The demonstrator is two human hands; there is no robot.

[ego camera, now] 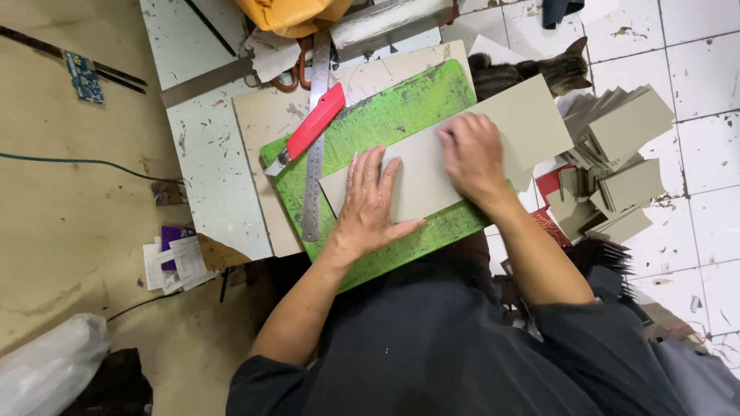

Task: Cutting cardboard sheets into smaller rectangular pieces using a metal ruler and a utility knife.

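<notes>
A grey cardboard sheet [524,123] lies across a green cutting mat [401,104] in front of me. My left hand [368,202] presses flat on the sheet's near end, fingers spread. My right hand [472,158] rests palm down on the middle of the sheet, fingers slightly curled. A steel ruler [314,166] lies on the mat just left of the sheet. A red utility knife [312,123] lies across the ruler, untouched.
A heap of cut grey cardboard pieces [620,166] sits to the right on the white tiled floor [701,69]. A beige board [266,123] lies under the mat. Orange-handled scissors [297,77], a yellow bag [289,14] and paper scraps [173,262] lie around.
</notes>
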